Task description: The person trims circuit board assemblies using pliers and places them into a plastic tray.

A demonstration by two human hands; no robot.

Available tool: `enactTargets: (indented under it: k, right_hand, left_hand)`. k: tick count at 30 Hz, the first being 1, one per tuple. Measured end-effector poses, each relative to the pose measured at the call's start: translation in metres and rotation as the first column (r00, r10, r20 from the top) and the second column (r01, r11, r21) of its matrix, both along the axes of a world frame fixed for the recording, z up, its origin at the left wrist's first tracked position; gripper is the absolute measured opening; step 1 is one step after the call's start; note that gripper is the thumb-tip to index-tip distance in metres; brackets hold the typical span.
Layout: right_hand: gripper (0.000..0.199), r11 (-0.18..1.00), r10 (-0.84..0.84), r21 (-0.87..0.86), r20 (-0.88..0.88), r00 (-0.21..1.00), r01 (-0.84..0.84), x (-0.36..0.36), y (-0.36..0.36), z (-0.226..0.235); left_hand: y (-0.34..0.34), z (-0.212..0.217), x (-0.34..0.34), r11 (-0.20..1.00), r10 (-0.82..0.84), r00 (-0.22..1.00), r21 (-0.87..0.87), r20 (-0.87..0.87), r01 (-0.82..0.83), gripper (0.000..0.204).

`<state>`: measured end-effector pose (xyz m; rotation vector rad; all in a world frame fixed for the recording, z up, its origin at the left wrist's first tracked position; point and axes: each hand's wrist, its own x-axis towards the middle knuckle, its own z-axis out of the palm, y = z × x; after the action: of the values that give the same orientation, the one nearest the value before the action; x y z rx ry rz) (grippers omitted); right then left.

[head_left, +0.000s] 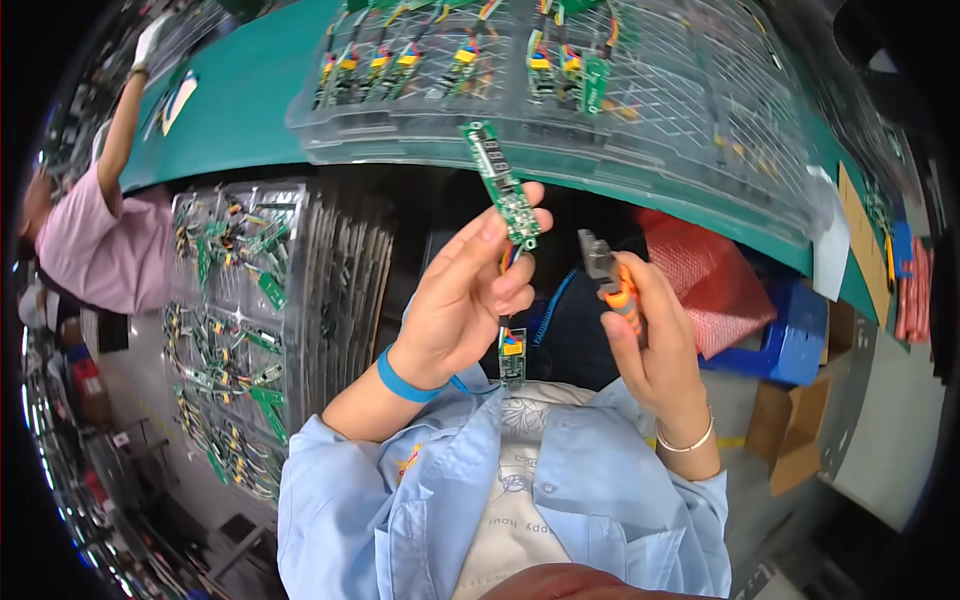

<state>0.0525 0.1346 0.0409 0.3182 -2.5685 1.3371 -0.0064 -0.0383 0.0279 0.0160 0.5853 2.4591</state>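
My left hand (465, 265) grips a narrow green circuit board (497, 175) with a dark display on it, tilted with its top toward the bench. From its lower end coloured wires run down to a smaller circuit board (512, 357) with a yellow part, hanging in front of my shirt. My right hand (650, 335) is closed around the orange and grey handles of a pair of cutters (603, 267). The cutters' metal jaws point up and stay apart from the board. A blue band circles my left wrist.
Clear plastic trays (400, 140) holding several wired boards lie on the green bench (230, 85) ahead. More trays (300, 200) of boards stand upright at left, near a person in a pink sleeve (110, 240). At right are a red bubble-wrap sheet (700, 275), a blue bin (790, 330) and a cardboard box (790, 430).
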Motion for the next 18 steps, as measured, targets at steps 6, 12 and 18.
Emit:
enactTargets:
  k: [6, 12, 18]
  right_hand:
    - [0.039, 0.993, 0.036, 0.11, 0.042, 0.998, -0.041, 0.0032, -0.0003, -0.0046]
    - [0.04, 0.988, 0.04, 0.148, 0.035, 0.999, -0.045, -0.0009, -0.0019, -0.0069]
    - [0.04, 0.986, 0.042, 0.163, 0.029, 0.999, -0.046, -0.0027, -0.0005, -0.0088]
  left_hand:
    - [0.0009, -0.003, 0.0087, 0.991, 0.093, 0.991, -0.084, -0.095, -0.101, 0.04]
    - [0.0028, -0.0026, 0.0104, 0.962, 0.162, 0.966, -0.185, -0.203, -0.2, 0.038]
    - [0.0055, -0.0022, 0.0112, 0.933, 0.186, 0.94, -0.247, -0.287, -0.26, 0.037]
